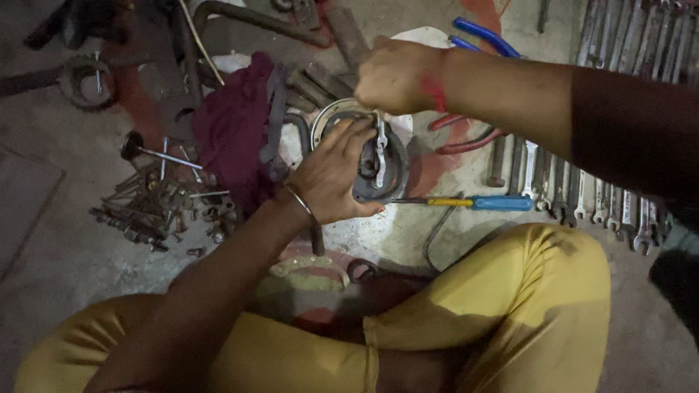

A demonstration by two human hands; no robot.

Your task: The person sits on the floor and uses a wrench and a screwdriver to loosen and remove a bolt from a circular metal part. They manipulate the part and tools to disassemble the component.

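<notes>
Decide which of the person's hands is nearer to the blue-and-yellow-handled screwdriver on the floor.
Left. The left hand grips the round metal part just beside the blue-and-yellow-handled screwdriver; the right hand is higher, farther away.

The trousers are mustard yellow. The screwdriver has a blue handle with a yellow band. One pair of pliers has blue grips, another red. The cloth is dark maroon. The spanners are silvery grey. The round metal part is dark grey. The floor is grey with red-orange patches.
</notes>
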